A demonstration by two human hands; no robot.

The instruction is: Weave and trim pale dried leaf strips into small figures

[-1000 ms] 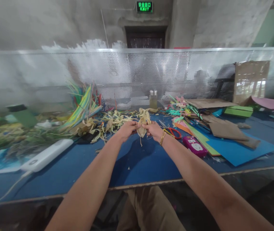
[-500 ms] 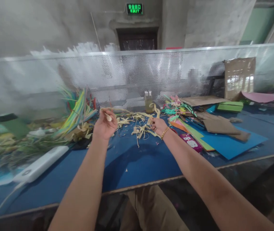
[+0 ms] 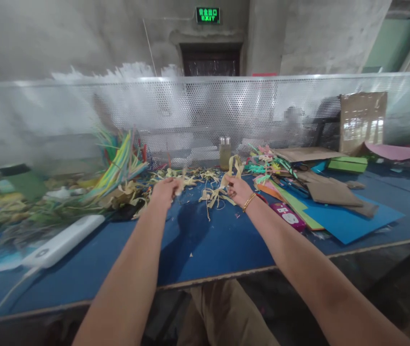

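Observation:
My right hand (image 3: 240,190), with a gold chain bracelet at the wrist, pinches a pale yellow curled strip (image 3: 237,166) that loops up above the fingers. My left hand (image 3: 165,192) is level with it on the other side, fingers closed. A pale bit shows at the left fingertips, too smeared by motion to name. On the blue table between and beyond the hands lie several cream strips (image 3: 214,194), tangled and curled. A glass jar (image 3: 224,154) with a shiny top stands behind them.
A white power strip (image 3: 64,240) and heaped green stems (image 3: 6,211) are at left, near colourful pipe cleaners (image 3: 118,163). At right are blue card (image 3: 345,223), cardboard pieces (image 3: 331,191) and a purple pouch (image 3: 287,216). A perforated metal screen (image 3: 205,105) rises behind.
My left hand has lowered and turned from palm-up to knuckles-up, moving slightly right. My right hand stays nearly in place, still pinching the strip, whose loop has shifted. The view has shifted slightly.

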